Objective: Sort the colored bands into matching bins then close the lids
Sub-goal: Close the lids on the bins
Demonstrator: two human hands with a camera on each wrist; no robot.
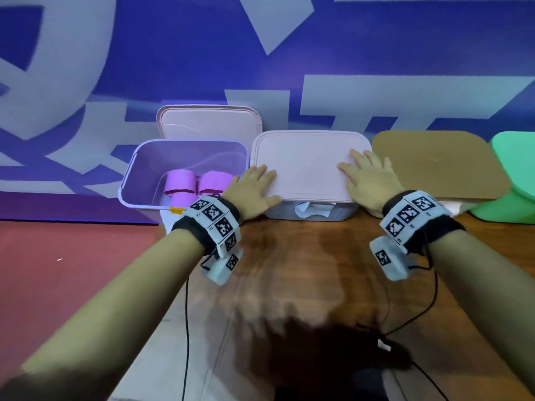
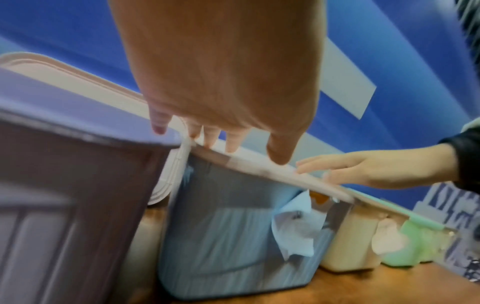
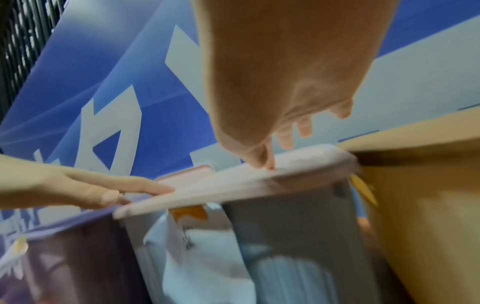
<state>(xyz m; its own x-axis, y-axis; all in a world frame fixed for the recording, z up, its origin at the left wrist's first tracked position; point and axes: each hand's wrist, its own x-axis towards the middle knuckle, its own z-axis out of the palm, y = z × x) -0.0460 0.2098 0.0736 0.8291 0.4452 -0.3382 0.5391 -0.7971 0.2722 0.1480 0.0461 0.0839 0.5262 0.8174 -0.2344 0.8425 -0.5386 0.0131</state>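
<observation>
Four bins stand in a row along the table's far edge. The purple bin (image 1: pixel 136 172) at the left is uncovered, its pale lid (image 1: pixel 208 125) leaning behind it, and it holds three pink-purple bands (image 1: pixel 181 180). The second bin (image 1: pixel 307 212) carries a pale pink lid (image 1: pixel 307 163). My left hand (image 1: pixel 252 188) lies flat on that lid's left front corner, fingers straight. My right hand (image 1: pixel 367 178) lies flat on its right side. In the left wrist view the left fingers (image 2: pixel 233 142) touch the lid (image 2: pixel 272 170). The right wrist view shows the right fingers (image 3: pixel 262 158) on the lid (image 3: pixel 233 185).
A tan-lidded bin (image 1: pixel 440 166) and a green-lidded bin (image 1: pixel 515 175) stand to the right, both covered. The wooden table (image 1: pixel 304 270) in front of the bins is bare. A blue banner wall rises right behind the bins. Cables hang from my wrist cameras.
</observation>
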